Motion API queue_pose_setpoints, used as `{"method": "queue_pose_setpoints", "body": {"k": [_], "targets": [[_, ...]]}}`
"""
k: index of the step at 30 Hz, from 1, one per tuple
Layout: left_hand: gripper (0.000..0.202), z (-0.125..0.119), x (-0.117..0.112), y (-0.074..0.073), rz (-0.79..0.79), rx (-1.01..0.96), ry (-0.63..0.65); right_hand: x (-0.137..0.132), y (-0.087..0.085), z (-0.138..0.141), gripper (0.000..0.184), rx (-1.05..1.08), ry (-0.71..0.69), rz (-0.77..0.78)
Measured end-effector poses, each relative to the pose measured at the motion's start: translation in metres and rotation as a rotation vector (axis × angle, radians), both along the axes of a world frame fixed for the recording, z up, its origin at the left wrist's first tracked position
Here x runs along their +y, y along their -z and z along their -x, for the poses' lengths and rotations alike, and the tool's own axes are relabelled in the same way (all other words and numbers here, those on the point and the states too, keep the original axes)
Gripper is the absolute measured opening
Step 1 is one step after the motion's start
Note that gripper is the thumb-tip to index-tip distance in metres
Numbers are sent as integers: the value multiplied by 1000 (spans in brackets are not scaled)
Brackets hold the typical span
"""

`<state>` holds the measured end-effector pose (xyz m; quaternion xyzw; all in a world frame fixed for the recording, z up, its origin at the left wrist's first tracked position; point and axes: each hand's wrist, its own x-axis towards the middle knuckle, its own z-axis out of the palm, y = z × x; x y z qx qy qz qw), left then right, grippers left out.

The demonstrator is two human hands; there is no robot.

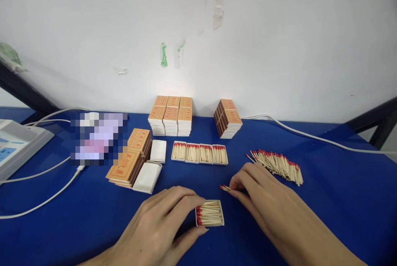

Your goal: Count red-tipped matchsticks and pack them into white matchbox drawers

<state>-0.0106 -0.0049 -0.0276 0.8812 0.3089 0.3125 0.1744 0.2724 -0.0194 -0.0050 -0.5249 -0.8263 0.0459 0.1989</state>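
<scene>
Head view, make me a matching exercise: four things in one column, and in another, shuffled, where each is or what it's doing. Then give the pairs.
1. Left hand
2. Right hand
3. Loose match pile
4. Row of filled matchbox trays

A. Side by side, beyond the near matchbox tray
B. Pinching a few matches
C. Heaped at the right of the blue tabletop
D. Finger and thumb at opposite edges of the near matchbox tray

Pairs: 1-D, 2-B, 3-C, 4-A

Left hand (163, 220) palm down, thumb (190, 238) and forefinger (185, 213) apart, right hand (260, 187) curled, fingertips (236, 183) pinched (forearm (310, 237) bare)
</scene>
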Motion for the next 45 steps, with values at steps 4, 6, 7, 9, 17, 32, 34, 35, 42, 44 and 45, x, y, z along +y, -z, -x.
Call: {"method": "queue_pose_setpoints", "body": {"k": [4,6,7,9,17,32,34,35,42,44,45], "targets": [[38,3,-5,8,57,-1,-69,0,-5,8,29,-2,54,-101],[56,5,-7,13,118,-2,-109,-3,-8,14,23,55,74,-80],[63,6,-8,16,150,-3,-120,-4,-10,17,21,94,50,-55],[72,7,-10,19,191,-7,-128,-7,-11,24,21,151,-45,1],[76,8,-11,23,233,-9,-133,-8,-6,38,25,43,-189,-59],[62,6,-9,18,97,4,-119,-10,2,39,21,38,-124,-13],[60,6,-10,15,60,6,-118,-10,2,39,23,60,-122,-1],[59,5,-10,14,41,6,-119,-10,1,39,23,76,-118,13],[38,2,-8,2,-241,54,-120,-10,-2,26,12,278,-88,272],[37,1,-10,-1,-295,78,-135,-9,-3,25,14,314,-83,315],[38,0,-11,-2,-306,97,-146,-9,-3,25,15,323,-82,326]]}}
